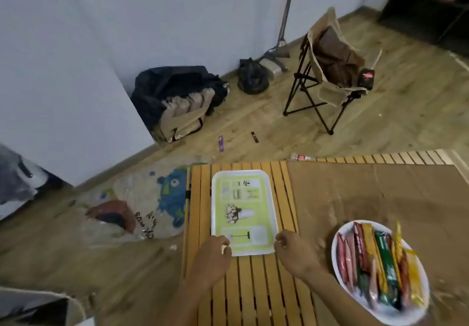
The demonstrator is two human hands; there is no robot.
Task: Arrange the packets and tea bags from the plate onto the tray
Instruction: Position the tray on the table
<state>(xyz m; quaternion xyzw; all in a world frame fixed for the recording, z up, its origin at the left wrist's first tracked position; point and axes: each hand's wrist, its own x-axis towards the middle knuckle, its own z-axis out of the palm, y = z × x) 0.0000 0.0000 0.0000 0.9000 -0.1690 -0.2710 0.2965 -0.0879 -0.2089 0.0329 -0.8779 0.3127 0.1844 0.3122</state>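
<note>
Head view
Table: a slatted wooden table (253,287), with a brown sheet of cardboard (368,199) covering its right part.
Tray: a white-rimmed tray (269,199) with a green printed face lies on the bare slats at the table's left part, its long side running away from the person; nothing from the plate lies on it.
Left hand: the left hand (212,257) is at the tray's near left corner, fingers curled over the rim and gripping it.
Right hand: the right hand (294,252) is at the tray's near right corner, fingers curled at the rim; whether they actually pinch it I cannot tell.
Plate: a white plate (337,244) sits on the cardboard at the table's near right, well apart from the tray.
Packets: long stick packets (375,262) in pink, red, yellow and green lie side by side on the plate, filling most of it; tea bags cannot be told apart among them.
Floor: a folding camp chair (327,72), dark bags (177,90) by the wall and a printed mat (142,206) left of the table.
</note>
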